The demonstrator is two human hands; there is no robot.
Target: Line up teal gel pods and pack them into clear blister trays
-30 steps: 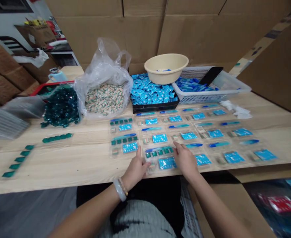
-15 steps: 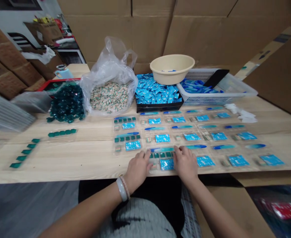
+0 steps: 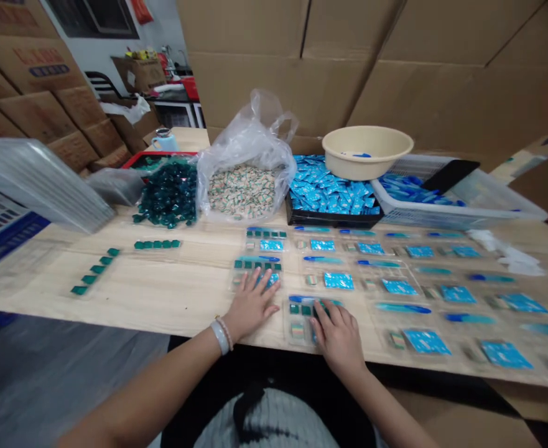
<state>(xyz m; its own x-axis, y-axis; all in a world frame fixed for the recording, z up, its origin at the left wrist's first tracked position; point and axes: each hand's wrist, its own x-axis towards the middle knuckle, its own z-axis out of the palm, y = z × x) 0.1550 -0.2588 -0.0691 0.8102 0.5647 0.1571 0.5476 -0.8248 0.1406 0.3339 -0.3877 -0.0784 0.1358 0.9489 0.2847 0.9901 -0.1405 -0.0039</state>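
Observation:
My left hand (image 3: 254, 305) lies with its fingers spread on a clear plastic tray (image 3: 235, 272) in the second row. That tray holds a blue pen, a row of dark green pieces (image 3: 254, 265) and a blue packet, partly hidden under my fingers. My right hand (image 3: 339, 333) rests with extended fingers over the right part of a nearer tray (image 3: 297, 339). In that tray a blue pen (image 3: 301, 299), green pieces (image 3: 300, 309) and a striped block (image 3: 297, 329) show; my hand covers most of its blue packet.
Rows of similar trays without green pieces (image 3: 413, 326) extend to the right. Behind stand a green heap (image 3: 168, 193), a plastic bag of small striped blocks (image 3: 246, 190), a black box of blue packets (image 3: 332, 214), a cream basin (image 3: 367, 140) and a white basket of pens (image 3: 460, 214).
The view has turned left. My left hand has left the nearest tray for the one behind it. The nearest tray has slid left, away from its right neighbour, under my right hand.

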